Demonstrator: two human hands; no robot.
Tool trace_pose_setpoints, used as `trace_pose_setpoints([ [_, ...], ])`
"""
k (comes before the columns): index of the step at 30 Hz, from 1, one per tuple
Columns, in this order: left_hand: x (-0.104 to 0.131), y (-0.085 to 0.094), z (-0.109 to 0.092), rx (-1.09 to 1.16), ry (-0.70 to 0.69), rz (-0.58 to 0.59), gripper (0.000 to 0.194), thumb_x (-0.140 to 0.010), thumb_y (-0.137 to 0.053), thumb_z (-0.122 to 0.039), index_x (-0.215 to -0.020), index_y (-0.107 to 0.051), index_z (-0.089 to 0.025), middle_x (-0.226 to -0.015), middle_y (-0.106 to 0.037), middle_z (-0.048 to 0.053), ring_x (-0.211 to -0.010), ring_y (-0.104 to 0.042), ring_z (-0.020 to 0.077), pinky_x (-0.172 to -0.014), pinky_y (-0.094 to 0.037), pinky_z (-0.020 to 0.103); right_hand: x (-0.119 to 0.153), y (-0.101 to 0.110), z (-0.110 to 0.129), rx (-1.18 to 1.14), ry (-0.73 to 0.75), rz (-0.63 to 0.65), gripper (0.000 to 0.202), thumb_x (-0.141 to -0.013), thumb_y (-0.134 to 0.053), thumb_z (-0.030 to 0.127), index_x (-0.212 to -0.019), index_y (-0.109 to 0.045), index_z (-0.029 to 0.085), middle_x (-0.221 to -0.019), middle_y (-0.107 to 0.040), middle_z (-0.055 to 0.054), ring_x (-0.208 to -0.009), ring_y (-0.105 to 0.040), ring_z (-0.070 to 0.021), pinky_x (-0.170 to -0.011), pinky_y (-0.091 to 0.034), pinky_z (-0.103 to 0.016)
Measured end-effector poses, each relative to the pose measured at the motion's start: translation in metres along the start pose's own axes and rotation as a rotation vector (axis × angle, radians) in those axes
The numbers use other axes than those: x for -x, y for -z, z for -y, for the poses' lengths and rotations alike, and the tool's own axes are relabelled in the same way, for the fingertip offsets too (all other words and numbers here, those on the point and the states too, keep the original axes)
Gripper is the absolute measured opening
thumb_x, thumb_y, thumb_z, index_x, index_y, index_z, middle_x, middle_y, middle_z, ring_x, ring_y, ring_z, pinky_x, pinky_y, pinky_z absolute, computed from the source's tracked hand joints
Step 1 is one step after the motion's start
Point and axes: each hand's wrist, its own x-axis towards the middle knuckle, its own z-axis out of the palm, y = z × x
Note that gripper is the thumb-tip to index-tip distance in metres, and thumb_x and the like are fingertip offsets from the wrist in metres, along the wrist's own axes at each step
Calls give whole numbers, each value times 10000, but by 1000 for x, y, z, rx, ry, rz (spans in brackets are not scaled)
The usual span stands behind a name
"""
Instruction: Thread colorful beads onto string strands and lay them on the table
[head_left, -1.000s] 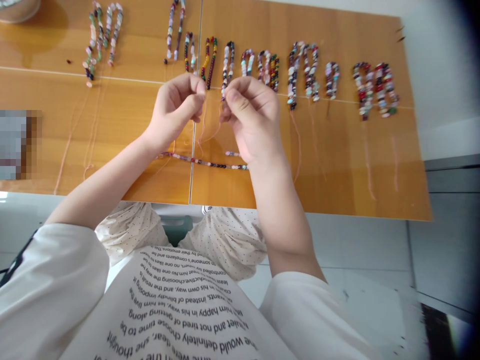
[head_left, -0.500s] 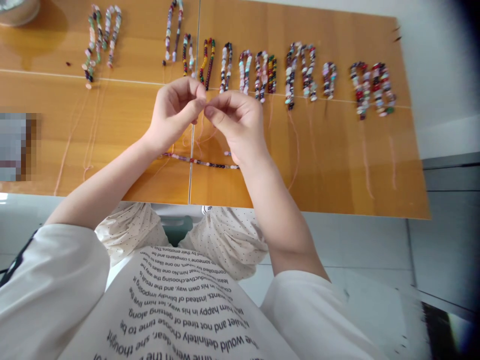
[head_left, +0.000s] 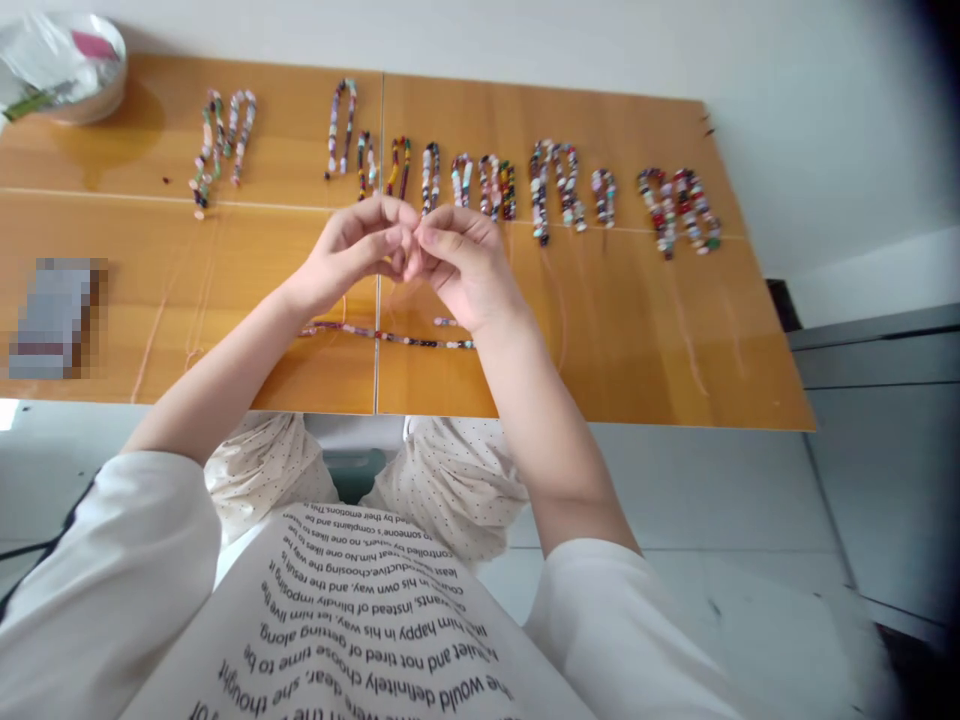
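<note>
My left hand (head_left: 352,250) and my right hand (head_left: 469,262) meet fingertip to fingertip above the middle of the table. Both are pinched closed; what lies between the fingertips is too small to make out. Thin pinkish thread hangs below the left fingers. Under my wrists, a long string of mixed beads (head_left: 420,341) lies across the table near its front edge. A short beaded piece (head_left: 445,322) shows beside my right wrist, partly hidden by it.
Several looped bead strands (head_left: 540,200) line the back of the wooden table (head_left: 637,370), with loose threads trailing forward. More strands (head_left: 217,140) lie at the left. A bowl with plastic bags (head_left: 97,100) stands back left; a blurred flat object (head_left: 52,320) lies left.
The view has shifted, showing more of the bowl and the table's back edge. My hands stay together, and the fingers of my left hand have curled in closer against my right fingertips.
</note>
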Motion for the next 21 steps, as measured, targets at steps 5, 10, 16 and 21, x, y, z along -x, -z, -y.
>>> trace_pose_setpoints([
  [5, -9, -6, -21, -5, -95, 80, 442, -672, -861, -481, -957, -651, -218, -837, -678, 5, -750, -667, 124, -720, -582, 253, -3, -5, 33, 73, -3, -22, 343, -640, -871, 515, -671, -661, 246, -614, -626, 39, -545, -567, -105, -576, -536, -251],
  [10, -16, -19, -47, -92, -113, 139, 350, -741, -828, -426, -939, -659, -192, -814, -699, 8, -771, -700, 125, -750, -584, 248, 7, -9, 67, 125, 36, -7, 270, -712, -854, 447, -703, -686, 235, -599, -647, 30, -517, -585, -101, -553, -543, -233],
  [16, -19, -22, -70, -66, -115, 143, 227, -805, -775, -293, -947, -663, -155, -773, -687, -1, -701, -677, 86, -716, -581, 219, 10, -21, 85, 143, 50, -54, 260, -730, -842, 440, -721, -663, 252, -685, -705, 22, -612, -681, -134, -660, -615, -276],
  [21, -17, -24, -85, -104, -113, 96, 234, -872, -681, -397, -920, -624, -175, -784, -665, 4, -731, -684, 101, -741, -600, 240, 7, -31, 95, 247, 117, -124, 334, -682, -870, 485, -731, -637, 251, -728, -716, 16, -654, -691, -143, -641, -605, -291],
])
